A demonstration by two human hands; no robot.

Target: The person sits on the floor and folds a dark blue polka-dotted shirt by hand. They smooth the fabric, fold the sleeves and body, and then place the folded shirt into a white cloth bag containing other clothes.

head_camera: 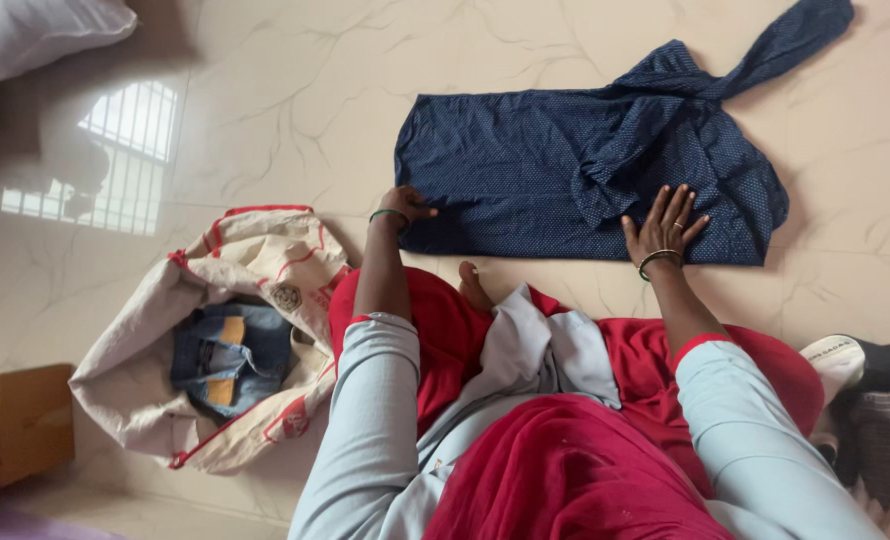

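Both hands pressed on navy shirt (pixel 525 170): left hand (pixel 403 205) fingers curled, right hand (pixel 665 228) fingers splayed.

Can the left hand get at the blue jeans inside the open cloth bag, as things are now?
Probably yes. The left hand rests on the dark blue garment, holding nothing. The cloth bag lies open just beside that arm, and the jeans show uncovered in its mouth.

Navy dotted garment (pixel 525 170) — flat, floor-spread
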